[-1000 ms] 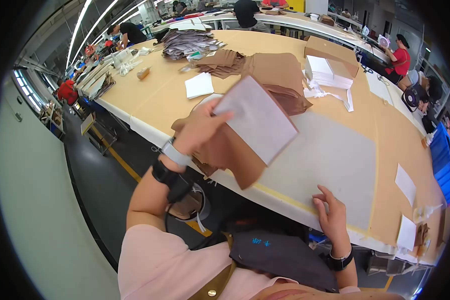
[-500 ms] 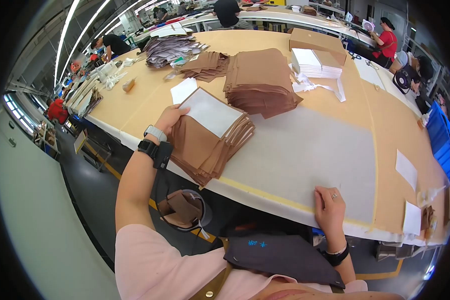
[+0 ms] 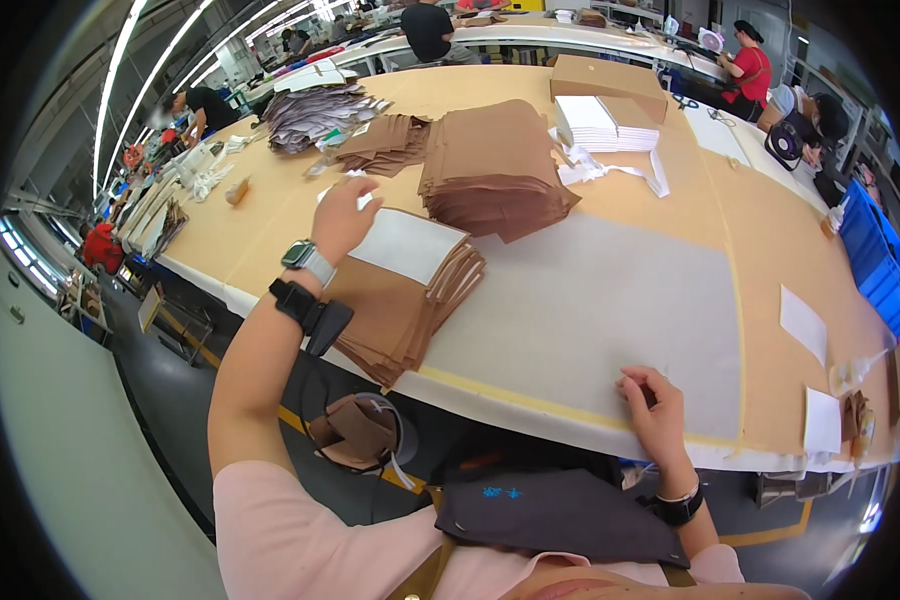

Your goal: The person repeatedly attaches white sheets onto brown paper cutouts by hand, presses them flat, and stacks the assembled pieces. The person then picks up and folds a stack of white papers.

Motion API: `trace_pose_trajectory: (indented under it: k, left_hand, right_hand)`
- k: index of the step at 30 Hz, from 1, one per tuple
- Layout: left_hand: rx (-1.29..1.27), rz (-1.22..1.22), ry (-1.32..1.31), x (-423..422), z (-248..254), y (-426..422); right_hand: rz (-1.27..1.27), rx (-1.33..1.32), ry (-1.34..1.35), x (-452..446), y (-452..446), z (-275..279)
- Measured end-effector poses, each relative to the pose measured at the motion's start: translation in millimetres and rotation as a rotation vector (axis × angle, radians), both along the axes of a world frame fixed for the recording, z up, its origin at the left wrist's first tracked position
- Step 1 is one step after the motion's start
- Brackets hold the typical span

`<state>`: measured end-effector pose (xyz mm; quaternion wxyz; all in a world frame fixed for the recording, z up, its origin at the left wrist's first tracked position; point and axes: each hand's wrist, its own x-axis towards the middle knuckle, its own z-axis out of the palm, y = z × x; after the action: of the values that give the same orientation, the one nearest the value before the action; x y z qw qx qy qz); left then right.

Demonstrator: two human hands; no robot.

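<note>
Left hand (image 3: 345, 218) at the brown stack's (image 3: 375, 300) far-left corner, grip apart, wrist raised; contact unclear. Right hand (image 3: 656, 408) half-curled by counter (image 3: 570, 330) edge, thumb off fingers. Bin (image 3: 408, 440) holds brown scraps (image 3: 355, 430). Left has released the white sheet (image 3: 415, 245), now atop the stack.

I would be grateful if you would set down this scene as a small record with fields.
Left hand: at the far end of the near stack of flat brown leather-like pieces; contact unclear
Top of stack: white rectangular sheet
Right hand: loosely curled, nothing visibly held, by the near edge of the grey rectangular work area
Behind stack: taller pile of brown leather-like pieces
Farther back: tan rectangular cardboard box, stacked white sheets before it
</note>
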<state>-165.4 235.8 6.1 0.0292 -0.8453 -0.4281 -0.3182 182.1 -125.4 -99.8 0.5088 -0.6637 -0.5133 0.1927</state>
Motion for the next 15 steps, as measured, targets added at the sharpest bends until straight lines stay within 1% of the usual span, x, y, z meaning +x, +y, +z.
trace_pose_trajectory:
  k: [1,2,3,4,5,6,8,9,10,11,12,14,15]
  left_hand:
    - [0.045,-0.095,0.008,23,5,-1]
    - [0.089,-0.193,0.016,45,8,-3]
    - [0.085,-0.204,0.015,68,14,-9]
    - [0.136,-0.253,0.081,91,19,-14]
    - [0.186,-0.304,0.146,109,23,-17]
    - [0.177,-0.326,0.145,121,22,-12]
    - [0.228,-0.38,0.286,150,16,-3]
    - [0.207,-0.418,0.293,161,12,-1]
    - [0.216,-0.345,0.331,168,12,0]
    - [0.227,-0.272,0.372,174,12,2]
    - [0.216,-0.286,0.381,177,13,4]
    - [0.209,-0.262,0.401,180,12,7]
    - [0.22,-0.224,0.407,180,11,9]
  right_hand:
    - [0.022,-0.032,0.236,3,-1,-1]
    - [0.013,-0.037,0.237,5,-3,-1]
    - [0.042,-0.041,0.336,8,-4,0]
    - [0.069,-0.041,0.434,12,-3,3]
    - [0.052,-0.044,0.433,14,-4,11]
    - [0.084,-0.021,0.396,8,-7,30]
    - [0.183,0.072,0.302,-8,-16,80]
    - [0.252,0.14,0.243,-16,-22,110]
    - [0.398,0.187,0.28,-20,-30,134]
    - [0.479,0.218,0.397,-30,-35,159]
    - [0.534,0.221,0.551,-36,-40,179]
    - [0.456,0.295,0.678,-55,-42,193]
    - [0.438,0.282,0.702,-51,-38,186]
